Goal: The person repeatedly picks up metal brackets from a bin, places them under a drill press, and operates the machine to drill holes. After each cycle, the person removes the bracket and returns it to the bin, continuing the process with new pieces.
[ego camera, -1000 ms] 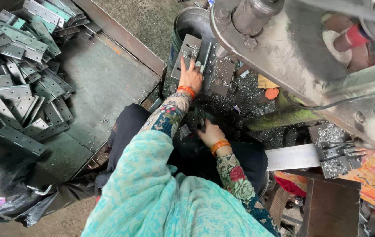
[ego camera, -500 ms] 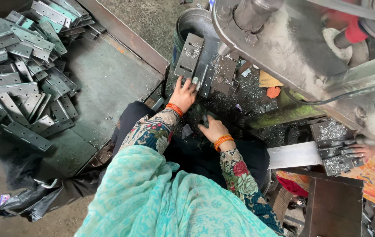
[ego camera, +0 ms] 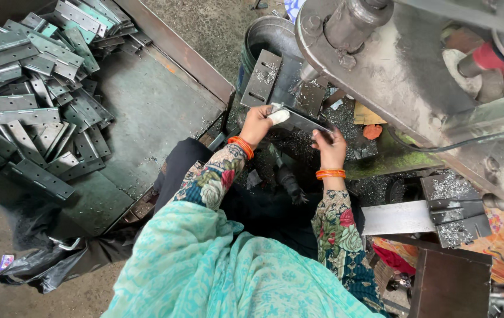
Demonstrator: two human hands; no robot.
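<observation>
Left hand [ego camera: 258,125] and right hand [ego camera: 329,147], as I read them, both pinch one flat metal plate [ego camera: 302,121]; tray [ego camera: 163,112] holds heaped steel hinges [ego camera: 28,88].

Both hands, L [ego camera: 258,125] & R [ego camera: 329,148], grip metal hinge plate [ego camera: 302,122] under press machine [ego camera: 393,65].

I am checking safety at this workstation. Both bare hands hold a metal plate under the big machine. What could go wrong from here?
1. The left hand and right hand grip the flat metal plate by its edges with no gloves; a sharp edge could cut the fingers.
2. The machine head hangs close above both hands, so pinching seems possible.
3. Metal shavings lie around the plate and could prick the skin.
</observation>
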